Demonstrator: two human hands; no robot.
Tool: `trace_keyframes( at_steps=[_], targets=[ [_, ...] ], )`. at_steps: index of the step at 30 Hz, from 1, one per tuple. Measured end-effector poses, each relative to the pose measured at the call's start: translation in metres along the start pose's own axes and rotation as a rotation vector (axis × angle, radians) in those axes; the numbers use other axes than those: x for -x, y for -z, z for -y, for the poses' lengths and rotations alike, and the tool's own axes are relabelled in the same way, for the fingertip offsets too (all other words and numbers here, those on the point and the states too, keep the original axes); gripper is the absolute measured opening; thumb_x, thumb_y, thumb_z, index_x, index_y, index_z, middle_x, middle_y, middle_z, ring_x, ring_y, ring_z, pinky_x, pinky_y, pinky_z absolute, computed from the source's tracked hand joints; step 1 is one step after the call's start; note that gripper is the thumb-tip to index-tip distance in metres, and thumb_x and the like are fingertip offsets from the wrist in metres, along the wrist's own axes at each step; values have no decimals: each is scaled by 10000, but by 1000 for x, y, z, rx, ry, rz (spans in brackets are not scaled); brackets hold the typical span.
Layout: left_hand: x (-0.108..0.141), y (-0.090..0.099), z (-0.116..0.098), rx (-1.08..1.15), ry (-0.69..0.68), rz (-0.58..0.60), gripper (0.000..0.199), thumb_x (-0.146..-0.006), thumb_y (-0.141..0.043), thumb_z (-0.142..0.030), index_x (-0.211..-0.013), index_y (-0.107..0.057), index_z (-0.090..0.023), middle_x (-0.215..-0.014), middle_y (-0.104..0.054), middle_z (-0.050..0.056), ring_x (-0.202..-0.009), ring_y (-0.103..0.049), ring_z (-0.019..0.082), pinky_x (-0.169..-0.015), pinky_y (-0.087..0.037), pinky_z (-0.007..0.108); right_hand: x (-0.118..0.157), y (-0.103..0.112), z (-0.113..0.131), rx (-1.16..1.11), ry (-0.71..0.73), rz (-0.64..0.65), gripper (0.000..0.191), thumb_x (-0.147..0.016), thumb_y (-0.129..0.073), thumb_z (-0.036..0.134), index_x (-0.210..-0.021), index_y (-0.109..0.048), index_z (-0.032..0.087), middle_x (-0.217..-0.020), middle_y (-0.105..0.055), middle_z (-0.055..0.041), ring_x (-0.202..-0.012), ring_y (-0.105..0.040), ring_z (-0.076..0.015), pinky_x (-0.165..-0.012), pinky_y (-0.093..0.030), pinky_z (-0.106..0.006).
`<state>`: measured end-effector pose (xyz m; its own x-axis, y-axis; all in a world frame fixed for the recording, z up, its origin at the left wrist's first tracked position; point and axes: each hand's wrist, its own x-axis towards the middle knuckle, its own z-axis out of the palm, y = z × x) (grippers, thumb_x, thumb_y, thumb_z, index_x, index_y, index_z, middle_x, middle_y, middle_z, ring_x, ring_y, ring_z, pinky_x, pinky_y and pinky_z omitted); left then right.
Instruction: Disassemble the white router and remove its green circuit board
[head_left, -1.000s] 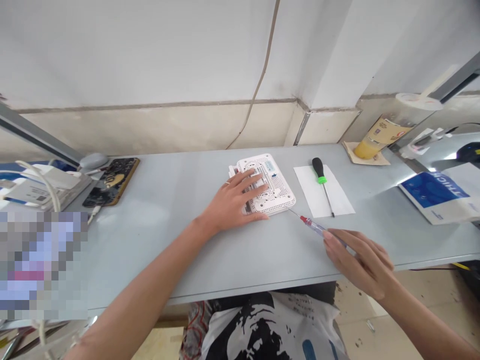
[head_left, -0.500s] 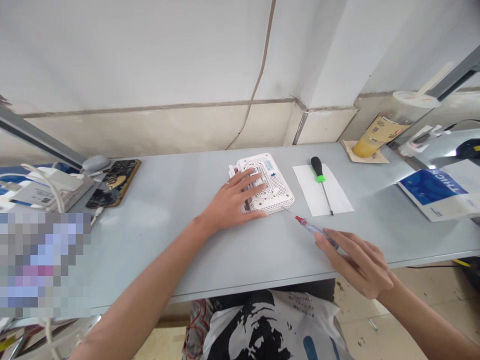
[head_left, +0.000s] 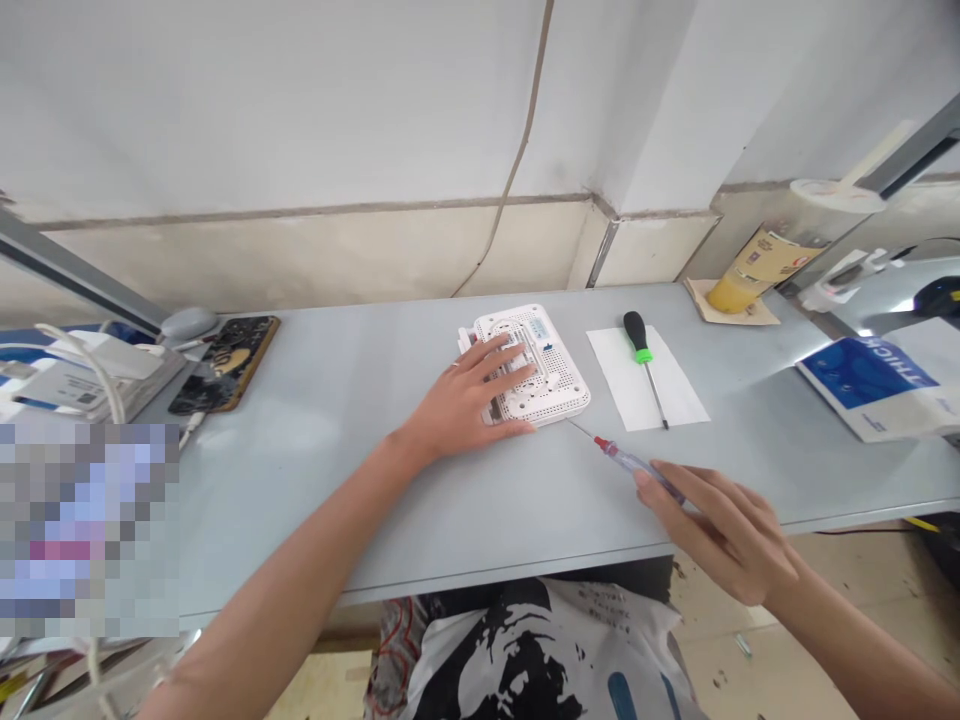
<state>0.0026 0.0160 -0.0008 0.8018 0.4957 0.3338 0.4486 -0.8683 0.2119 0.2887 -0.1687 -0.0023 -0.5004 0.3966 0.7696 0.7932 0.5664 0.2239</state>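
A white, vented, router-like box (head_left: 564, 385) lies on the table with its perforated side up. My left hand (head_left: 476, 395) rests over its left part, fingers spread across the top and thumb along the near edge, hiding part of the surface. Between the fingers of my right hand (head_left: 724, 535) is a slim screwdriver (head_left: 630, 460) with a clear handle and red collar. Its thin shaft points at the near edge of the box; I cannot tell whether the tip touches. A second screwdriver (head_left: 639, 340), black and green, lies on a white paper sheet (head_left: 611, 370) to the right.
A cracked phone (head_left: 225, 365) with a cable plugged in lies at the left, near white adapters (head_left: 82, 385). At the right stand a drink cup (head_left: 772, 255) on a brown napkin and a blue-and-white packet (head_left: 870, 385). A wall (head_left: 337, 255) borders the table's back.
My right hand and its screwdriver have shifted very slightly right and down. My left hand stays on the box.
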Motion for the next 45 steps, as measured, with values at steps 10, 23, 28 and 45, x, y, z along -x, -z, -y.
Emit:
trace_keyframes(
  at_steps=[10, 23, 28, 45],
  targets=[
    [0, 1, 0, -1, 7, 18, 698, -960, -664, -651, -1532, -581, -259, -1658, -489, 78, -1607, -348, 314, -1320, -337, 580, -4, -12, -9, 36, 122, -105, 189, -840, -690, -57, -966, -753, 69, -988, -731, -157, -705, -676, -175, -512, -539, -294],
    [1, 7, 3, 1, 15, 109, 869, -901, -705, -701, -1632, -446, -309, -1705, -412, 67, -1623, -303, 338, -1305, -339, 612, -13, -13, 5, 18, 109, -99, 220, -829, -765, 10, -1036, -755, 83, -740, -695, -46, -624, -615, -136, -520, -489, -278],
    [2, 8, 2, -9, 25, 108, 880, -895, -736, -667, -1642, -426, -319, -1705, -412, 70, -1618, -316, 338, -1293, -357, 610, -10, -19, 11, 8, 48, -93, 309, -836, -743, -19, -1145, -723, -26, -644, -662, -25, -566, -586, -128, -529, -455, -291],
    [2, 8, 1, -17, 20, 118, 830, -912, -722, -658, -1614, -475, -291, -1716, -388, 74, -1626, -296, 334, -1292, -358, 610, -18, -15, 20, -22, 43, -117, 248, -799, -791, -52, -1020, -747, 49, -780, -749, -86, -718, -727, -194, -623, -618, -312]
  ],
)
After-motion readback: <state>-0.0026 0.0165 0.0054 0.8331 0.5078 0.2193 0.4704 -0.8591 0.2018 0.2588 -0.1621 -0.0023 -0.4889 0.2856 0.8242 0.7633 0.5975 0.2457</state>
